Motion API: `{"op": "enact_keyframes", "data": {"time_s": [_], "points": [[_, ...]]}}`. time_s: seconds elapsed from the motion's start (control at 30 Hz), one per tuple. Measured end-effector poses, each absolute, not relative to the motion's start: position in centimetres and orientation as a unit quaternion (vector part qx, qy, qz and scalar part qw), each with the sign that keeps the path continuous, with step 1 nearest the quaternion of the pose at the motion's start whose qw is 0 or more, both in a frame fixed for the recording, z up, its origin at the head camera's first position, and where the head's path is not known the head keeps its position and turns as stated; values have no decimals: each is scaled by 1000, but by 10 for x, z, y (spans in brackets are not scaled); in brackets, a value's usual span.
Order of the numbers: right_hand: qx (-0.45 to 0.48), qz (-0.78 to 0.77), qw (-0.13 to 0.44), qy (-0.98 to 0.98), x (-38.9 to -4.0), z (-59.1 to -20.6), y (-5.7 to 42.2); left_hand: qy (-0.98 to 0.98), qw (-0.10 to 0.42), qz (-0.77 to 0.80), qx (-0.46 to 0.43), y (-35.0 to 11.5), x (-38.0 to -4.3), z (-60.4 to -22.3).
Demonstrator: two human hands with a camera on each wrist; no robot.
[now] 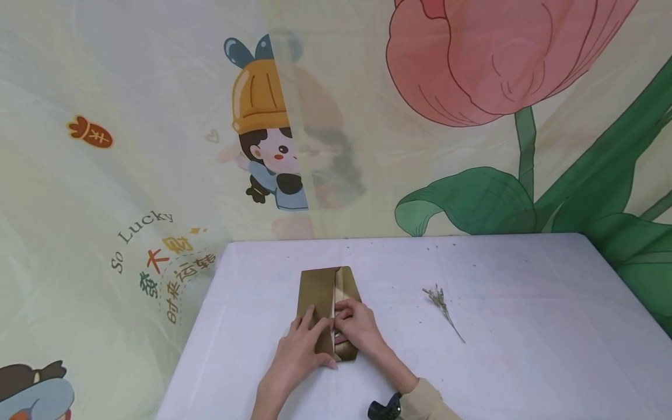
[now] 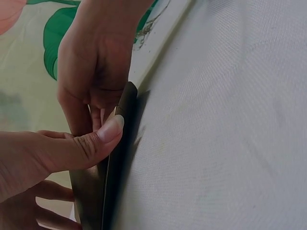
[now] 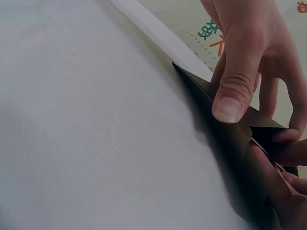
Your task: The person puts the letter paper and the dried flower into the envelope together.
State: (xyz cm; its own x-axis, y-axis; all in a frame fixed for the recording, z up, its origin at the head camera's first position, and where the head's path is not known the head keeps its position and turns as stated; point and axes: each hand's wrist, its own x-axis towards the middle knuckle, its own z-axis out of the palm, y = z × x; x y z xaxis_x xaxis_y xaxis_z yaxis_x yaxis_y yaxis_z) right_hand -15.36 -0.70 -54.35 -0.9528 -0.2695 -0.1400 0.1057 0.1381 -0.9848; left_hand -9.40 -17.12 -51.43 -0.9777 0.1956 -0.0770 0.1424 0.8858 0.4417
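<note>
In front of me, a flat, gold-brown paper envelope (image 1: 317, 287) lies on a counter (image 1: 525, 332) spread with white cloth, its long slit running away from me. My left hand (image 1: 299, 350) holds it: fingers spread across the left panel, thumb pressed at the near edge, so the grip is fairly wide. My right hand (image 1: 360, 328) has its bent fingers gathered narrowly at the slit, partly inside it; I cannot tell whether they pinch the paper lip or only push against it.

I take this step to be working the slit apart. As I judge it, the next move calls for a firm left hold on that panel while my right fingers ease the other side away evenly, since thin folded paper could crease or tear at the lip. A dried sprig with a pale, bushy head (image 1: 436, 296) lies well apart, to the right, untouched.
</note>
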Motion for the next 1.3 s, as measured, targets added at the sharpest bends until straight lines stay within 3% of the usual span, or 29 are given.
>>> {"op": "enact_keyframes", "data": {"time_s": [1.3], "points": [[-85,-633,137,757,-150,-541,-5,970,59,221,86,-172,-93,-515]]}}
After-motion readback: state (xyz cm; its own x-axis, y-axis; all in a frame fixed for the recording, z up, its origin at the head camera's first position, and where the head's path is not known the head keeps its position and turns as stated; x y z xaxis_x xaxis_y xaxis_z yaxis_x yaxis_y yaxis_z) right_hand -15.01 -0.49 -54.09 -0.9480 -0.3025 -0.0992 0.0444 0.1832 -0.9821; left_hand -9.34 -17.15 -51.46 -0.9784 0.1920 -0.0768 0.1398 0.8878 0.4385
